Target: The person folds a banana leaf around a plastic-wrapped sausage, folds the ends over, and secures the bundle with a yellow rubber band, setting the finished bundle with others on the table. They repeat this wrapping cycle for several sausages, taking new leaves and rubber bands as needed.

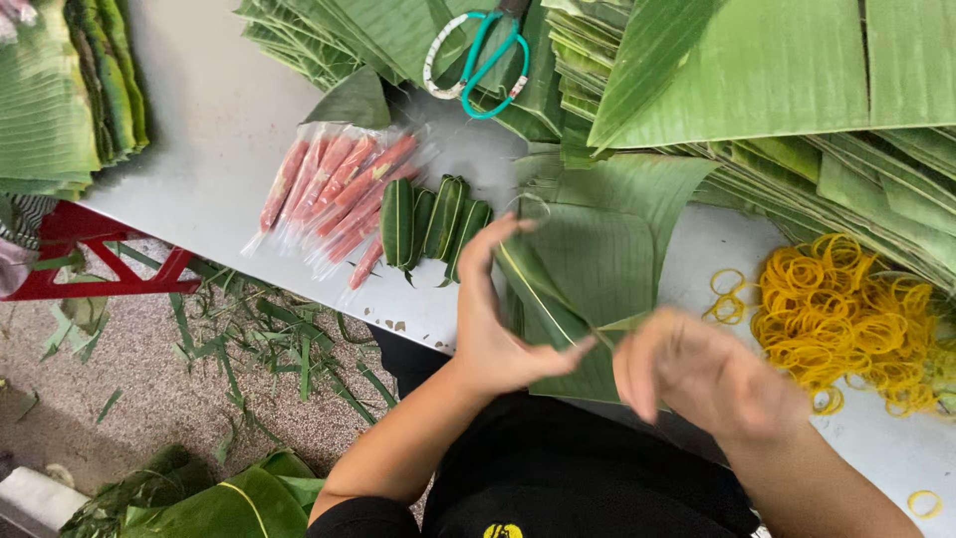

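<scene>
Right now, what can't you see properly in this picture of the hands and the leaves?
All from the head view:
- Right hand: motion-blurred, so its fingers and grip cannot be made out.
- Folded banana leaf: the left hand covers its near edge; whether anything is inside is hidden.
- Scissors: the blades are cut off by the top edge.
- Yellow rubber bands: the pile runs under the stacked leaves.
</scene>
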